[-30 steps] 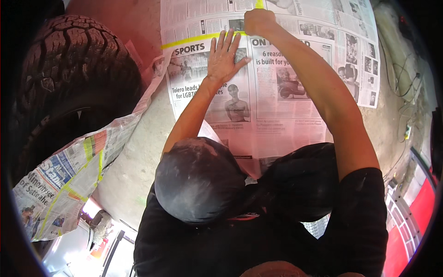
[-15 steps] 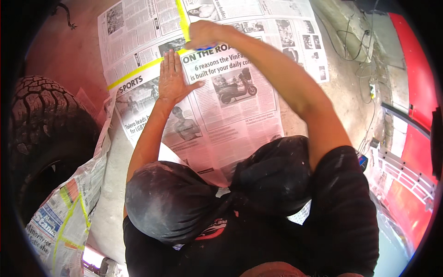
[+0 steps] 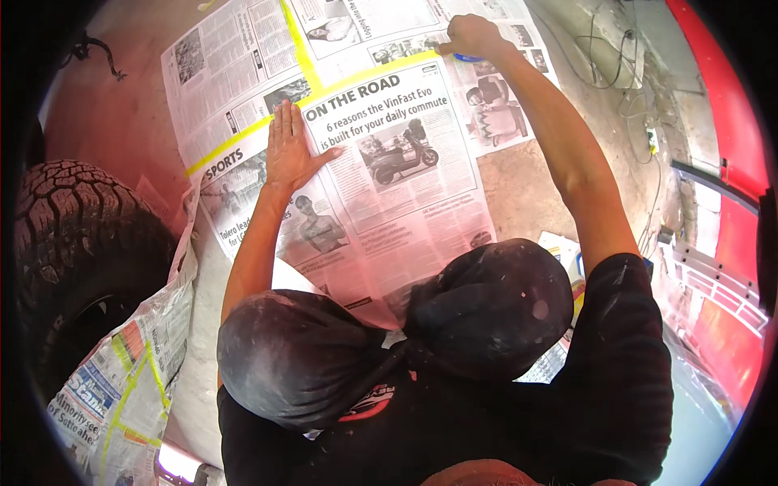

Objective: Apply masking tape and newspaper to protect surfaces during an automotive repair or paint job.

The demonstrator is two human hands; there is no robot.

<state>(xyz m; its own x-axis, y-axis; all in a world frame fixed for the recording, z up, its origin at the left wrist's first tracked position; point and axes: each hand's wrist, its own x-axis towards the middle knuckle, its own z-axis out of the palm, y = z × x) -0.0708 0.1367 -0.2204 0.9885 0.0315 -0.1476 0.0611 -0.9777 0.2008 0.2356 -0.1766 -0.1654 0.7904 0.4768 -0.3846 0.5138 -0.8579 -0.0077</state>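
Newspaper sheets point(image 3: 413, 206) lie spread on the floor in front of my knees, with yellow tape point(image 3: 381, 70) along their seams. My left hand point(image 3: 289, 154) rests flat on the near sheets, fingers together and thumb out, fingertips at the tape. Farther right, my right hand point(image 3: 476, 36) is closed at the right end of the tape strip, over the far sheet. A blue edge of a tape roll point(image 3: 468, 57) shows under that hand; the rest of the roll is hidden by the fingers.
A large tire point(image 3: 81, 235) stands at the left. Beside it hangs taped newspaper point(image 3: 134, 381). Cables point(image 3: 620, 69) lie on the concrete floor at the right, near a red panel point(image 3: 729, 121). My knees point(image 3: 486, 312) are close to the sheets' near edge.
My right hand has moved right with the tape roll, and the yellow strip now extends along the seam above the near sheet. My left hand stays pressed on the paper.
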